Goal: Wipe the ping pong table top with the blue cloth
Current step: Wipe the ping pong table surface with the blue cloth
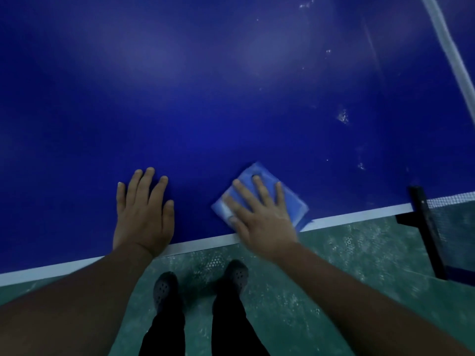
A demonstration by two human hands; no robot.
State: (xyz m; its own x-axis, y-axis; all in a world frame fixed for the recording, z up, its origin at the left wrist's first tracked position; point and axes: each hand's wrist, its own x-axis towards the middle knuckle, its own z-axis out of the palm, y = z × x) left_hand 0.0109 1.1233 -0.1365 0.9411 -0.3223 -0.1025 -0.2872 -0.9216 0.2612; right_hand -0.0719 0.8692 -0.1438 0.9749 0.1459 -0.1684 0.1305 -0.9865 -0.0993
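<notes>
Pressing my right hand (259,214) flat, fingers spread, on the folded blue cloth (259,194), which lies on the ping pong table top (231,98) just inside the white edge line (359,217), one corner overlapping it. My left hand (144,214) rests palm-down beside it, fingers straight and slightly apart, on bare blue surface, apart from the cloth. Pale smudges (343,116) show further in on the right; the net post (426,227) stands at the table's edge, my shoes (164,291) on green floor (321,278).

Dark trousers (164,337), perforated clogs (164,291)
</notes>
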